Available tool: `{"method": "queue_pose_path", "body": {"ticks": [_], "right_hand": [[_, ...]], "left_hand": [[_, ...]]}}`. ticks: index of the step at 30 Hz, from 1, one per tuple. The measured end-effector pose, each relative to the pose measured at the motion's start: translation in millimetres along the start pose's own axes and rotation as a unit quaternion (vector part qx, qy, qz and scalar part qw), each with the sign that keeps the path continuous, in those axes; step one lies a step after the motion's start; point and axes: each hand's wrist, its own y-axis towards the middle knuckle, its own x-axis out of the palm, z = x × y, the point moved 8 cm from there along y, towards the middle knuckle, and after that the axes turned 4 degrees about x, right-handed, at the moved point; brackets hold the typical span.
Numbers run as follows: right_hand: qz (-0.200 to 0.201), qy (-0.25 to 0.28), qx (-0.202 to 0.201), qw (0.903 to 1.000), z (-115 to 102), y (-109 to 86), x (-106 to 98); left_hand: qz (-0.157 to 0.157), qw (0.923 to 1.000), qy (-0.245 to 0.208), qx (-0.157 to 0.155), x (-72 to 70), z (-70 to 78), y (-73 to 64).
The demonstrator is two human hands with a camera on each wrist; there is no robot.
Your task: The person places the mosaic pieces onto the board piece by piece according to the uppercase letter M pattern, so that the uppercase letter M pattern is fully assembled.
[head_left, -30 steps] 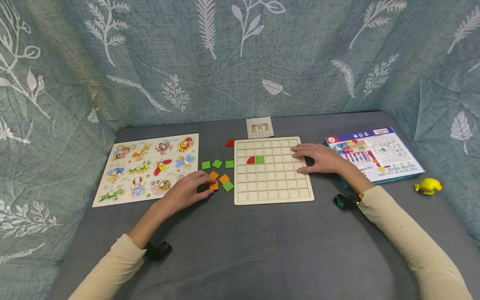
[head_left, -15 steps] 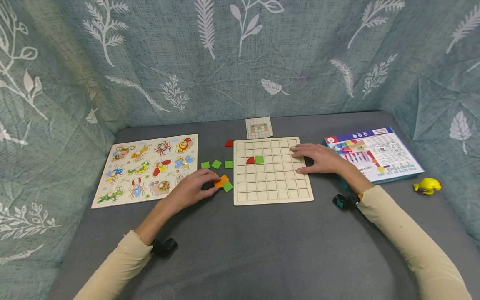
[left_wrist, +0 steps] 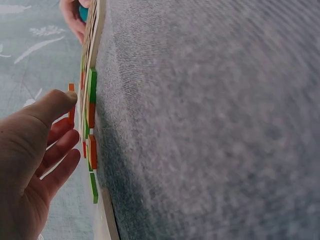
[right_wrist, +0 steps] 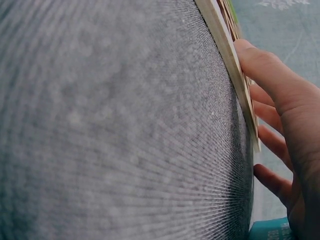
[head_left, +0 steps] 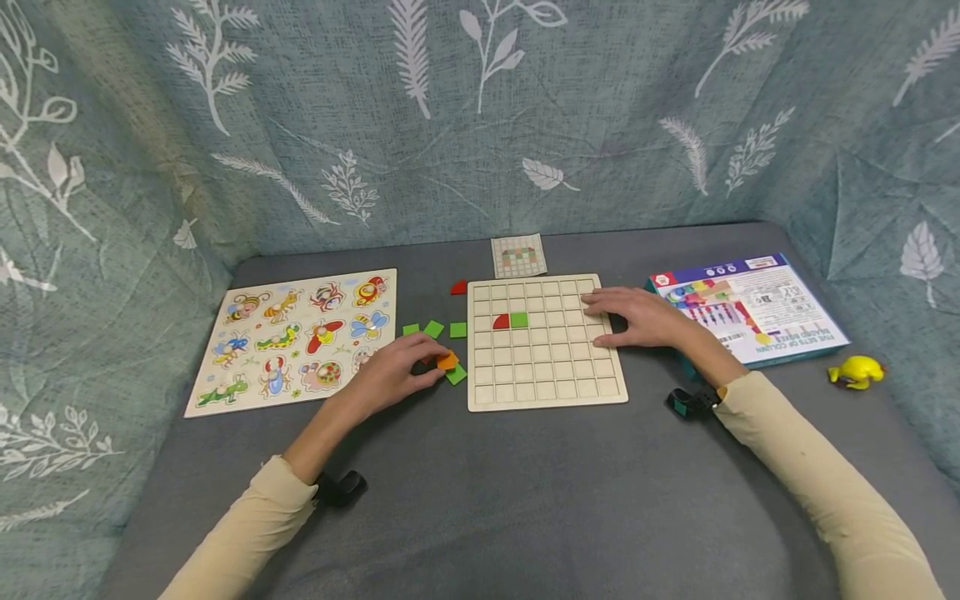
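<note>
Between thumb and finger my left hand [head_left: 392, 372] pinches an orange square tile [left_wrist: 71, 105], lifted a little above the table in the left wrist view. Below it lie a green tile [head_left: 456, 375] and other orange tiles, partly hidden by the fingers. My right hand [head_left: 636, 317] rests its fingers on the right edge of the wooden grid board [head_left: 543, 367]. Set in the board's cells are a red quarter-circle tile [head_left: 502, 322] and, beside it, a green square tile [head_left: 519, 320].
Several green tiles [head_left: 458, 330] and a red quarter-circle [head_left: 459, 287] lie left of the board. A pattern card [head_left: 519, 256] is behind it. An insect puzzle [head_left: 300, 329] lies at left; a box [head_left: 757, 312] and yellow toy [head_left: 857, 372] are at right.
My left hand has moved slightly right and taken up an orange tile from the group of tiles. The right hand stays on the board's edge.
</note>
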Motion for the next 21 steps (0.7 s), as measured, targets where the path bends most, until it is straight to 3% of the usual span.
{"method": "queue_pose_path", "body": {"ticks": [8,15,21], "right_hand": [[0.000,0.001,-0.002,1.0000,0,-0.1,0],[-0.002,0.006,-0.001,1.0000,-1,-0.4,-1],[0.000,0.007,-0.005,1.0000,-1,-0.3,-1]], "left_hand": [[0.006,1.0000,-0.003,0.008,0.7,-0.1,4.1],[-0.014,0.9998,-0.005,-0.011,2.1,-0.6,10.2],[-0.017,0.9998,-0.007,-0.009,3.1,0.7,18.4]]}}
